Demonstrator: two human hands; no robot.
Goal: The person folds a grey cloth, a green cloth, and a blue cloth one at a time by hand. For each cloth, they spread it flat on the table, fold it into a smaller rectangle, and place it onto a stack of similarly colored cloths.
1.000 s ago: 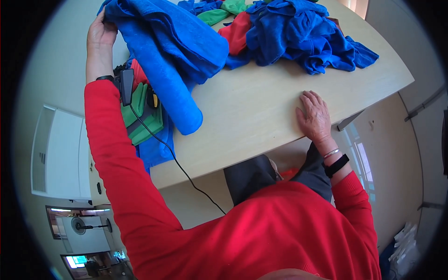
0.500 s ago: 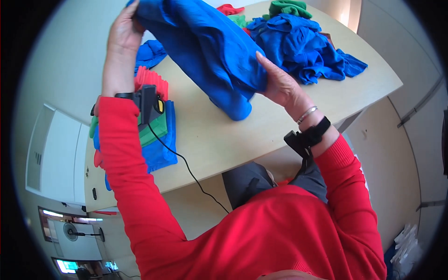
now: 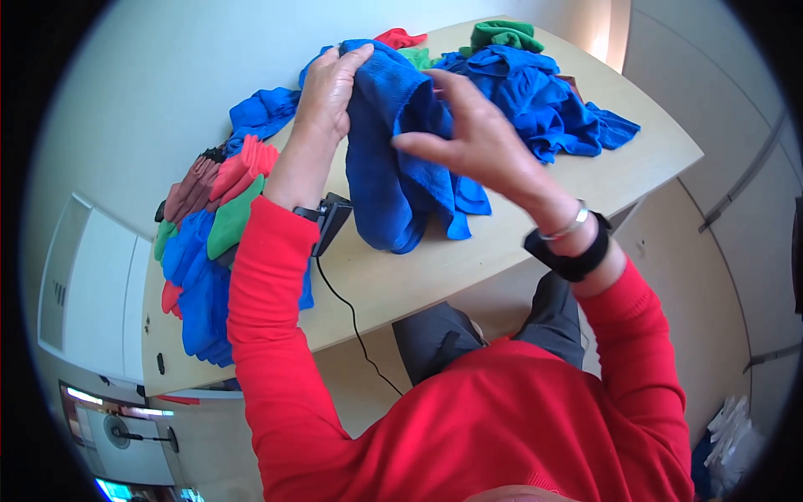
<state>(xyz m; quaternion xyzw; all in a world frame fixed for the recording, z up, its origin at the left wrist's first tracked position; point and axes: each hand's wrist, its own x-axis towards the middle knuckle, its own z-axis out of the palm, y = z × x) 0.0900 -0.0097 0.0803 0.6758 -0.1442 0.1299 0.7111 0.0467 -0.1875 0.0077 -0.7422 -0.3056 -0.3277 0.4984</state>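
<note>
Folding step: left hand [image 3: 330, 84] and right hand [image 3: 473, 138], fingers closed, grip blue towel [image 3: 393, 176] above worktop [image 3: 535, 226]; next needs edges aligned.

Office: desk [image 3: 636, 171], filing cabinet [image 3: 88, 293]

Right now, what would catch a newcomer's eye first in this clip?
First, the blue towel held up over the wooden table: the left hand grips its top edge and the right hand pinches its side. Behind it, at the table's far end, lies a loose heap of blue cloths. To the left sits a stack of folded cloths in blue, green, red and pink.
</note>
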